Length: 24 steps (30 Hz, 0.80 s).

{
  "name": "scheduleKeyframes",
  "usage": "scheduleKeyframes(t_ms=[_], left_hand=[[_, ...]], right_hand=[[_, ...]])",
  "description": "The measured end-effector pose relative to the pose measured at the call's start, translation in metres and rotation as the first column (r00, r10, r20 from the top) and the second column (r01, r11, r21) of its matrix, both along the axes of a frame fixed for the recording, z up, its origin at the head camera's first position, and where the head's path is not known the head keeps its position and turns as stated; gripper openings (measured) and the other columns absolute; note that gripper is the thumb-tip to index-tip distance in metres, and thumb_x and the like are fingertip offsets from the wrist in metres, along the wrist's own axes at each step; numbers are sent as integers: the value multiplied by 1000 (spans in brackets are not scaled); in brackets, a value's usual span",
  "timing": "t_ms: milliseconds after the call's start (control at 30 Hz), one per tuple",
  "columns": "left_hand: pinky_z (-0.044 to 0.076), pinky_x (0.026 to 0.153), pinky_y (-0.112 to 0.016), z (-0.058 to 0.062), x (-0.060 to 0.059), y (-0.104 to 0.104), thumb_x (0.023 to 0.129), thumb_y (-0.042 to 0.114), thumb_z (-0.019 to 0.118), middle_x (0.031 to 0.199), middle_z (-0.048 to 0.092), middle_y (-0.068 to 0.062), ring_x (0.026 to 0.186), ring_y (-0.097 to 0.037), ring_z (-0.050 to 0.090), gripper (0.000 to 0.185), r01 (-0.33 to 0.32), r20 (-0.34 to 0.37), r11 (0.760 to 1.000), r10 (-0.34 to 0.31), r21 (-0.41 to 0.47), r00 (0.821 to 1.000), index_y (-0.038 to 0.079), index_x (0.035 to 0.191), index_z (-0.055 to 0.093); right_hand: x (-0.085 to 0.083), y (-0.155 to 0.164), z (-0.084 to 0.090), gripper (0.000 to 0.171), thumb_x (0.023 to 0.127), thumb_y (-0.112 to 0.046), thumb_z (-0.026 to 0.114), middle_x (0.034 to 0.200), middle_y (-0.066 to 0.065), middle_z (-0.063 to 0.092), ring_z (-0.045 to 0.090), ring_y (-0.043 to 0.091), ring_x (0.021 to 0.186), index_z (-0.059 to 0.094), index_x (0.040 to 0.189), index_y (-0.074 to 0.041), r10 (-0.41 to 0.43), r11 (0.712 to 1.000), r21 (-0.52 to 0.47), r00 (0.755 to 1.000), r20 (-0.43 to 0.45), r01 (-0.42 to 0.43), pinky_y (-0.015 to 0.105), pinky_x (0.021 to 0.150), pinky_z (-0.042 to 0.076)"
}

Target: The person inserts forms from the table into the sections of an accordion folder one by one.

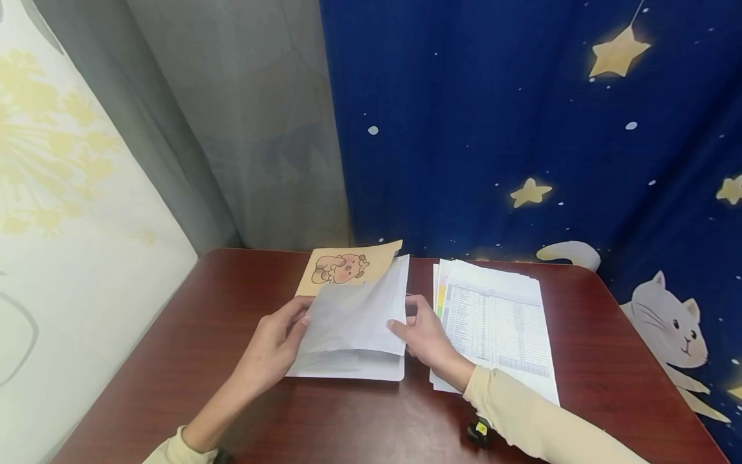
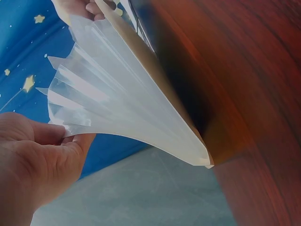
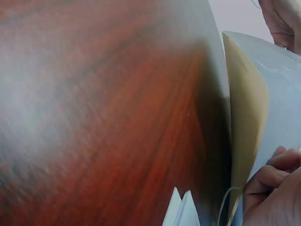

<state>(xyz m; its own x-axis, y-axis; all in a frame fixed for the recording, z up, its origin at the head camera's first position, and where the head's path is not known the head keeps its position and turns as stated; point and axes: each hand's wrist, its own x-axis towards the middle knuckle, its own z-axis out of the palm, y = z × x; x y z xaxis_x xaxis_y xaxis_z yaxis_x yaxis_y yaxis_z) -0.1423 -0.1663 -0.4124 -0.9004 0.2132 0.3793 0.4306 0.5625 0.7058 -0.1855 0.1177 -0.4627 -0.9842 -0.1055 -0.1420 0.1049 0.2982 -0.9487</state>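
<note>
A stack of printed sheets (image 1: 498, 322) lay on the red-brown table (image 1: 203, 335) before a starry blue curtain (image 1: 522, 129).

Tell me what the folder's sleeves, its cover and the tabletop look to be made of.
Sleeves: likely thin clear plastic, glossy; they fan out translucent with shiny streaks. Cover: probably card or stiff plastic, matte tan, printed with a cartoon animal. Tabletop: reddish-brown wood or wood-look laminate, smooth and slightly glossy, with visible grain lines; which one is unclear.

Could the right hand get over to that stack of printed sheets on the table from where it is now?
Probably yes. The right hand pinches the folder's pages right beside the stack of printed sheets, and nothing lies between them, though it would have to release the pages first.
</note>
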Motion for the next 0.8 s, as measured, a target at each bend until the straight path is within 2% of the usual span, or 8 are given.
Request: scheduleKeyframes(t_ms=[100, 200, 400, 667, 800], left_hand=[[49, 76, -24, 1, 1, 0, 103, -1, 61, 110, 79, -3, 87, -12, 64, 30, -2, -1, 1000, 2, 6, 1000, 12, 129, 69], [50, 77, -23, 2, 2, -1, 104, 0, 61, 113, 79, -4, 89, -11, 65, 30, 2, -6, 1000, -2, 8, 1000, 13, 130, 69], [48, 74, -24, 1, 4, -1, 104, 1, 61, 104, 79, -1, 84, -11, 62, 30, 7, -48, 1000, -7, -5, 999, 13, 131, 69], [48, 73, -24, 0, 4, -1, 104, 0, 61, 102, 78, -2, 82, -10, 62, 31, 22, -69, 1000, -22, -2, 997, 13, 131, 68], [49, 74, -24, 0, 4, -1, 104, 1, 61, 105, 79, -2, 84, -9, 62, 31, 17, -61, 1000, -18, -8, 998, 12, 131, 68]], right_hand=[[0, 1, -1, 41, 100, -14, 69, 89, 12, 79, 46, 11, 45, 55, 137, -3, 41, 999, -35, 999, -18, -42, 24, 45, 36], [-2, 2, -3, 29, 102, -15, 66, 84, 6, 79, 40, 9, 44, 63, 127, -1, 82, 990, -117, 997, 16, -79, 22, 45, 32], [-6, 5, -5, 32, 102, -15, 65, 77, -5, 74, 29, 7, 45, 65, 128, 3, 101, 965, -255, 988, 120, -68, 21, 47, 26], [-9, 3, -5, 32, 101, -20, 67, 84, -3, 76, 31, 7, 46, 66, 127, -1, 125, 969, -230, 984, 128, -93, 22, 47, 27], [-9, 3, -6, 33, 102, -23, 67, 79, -5, 74, 31, 8, 46, 67, 129, -3, 132, 969, -225, 981, 139, -99, 23, 46, 26]])
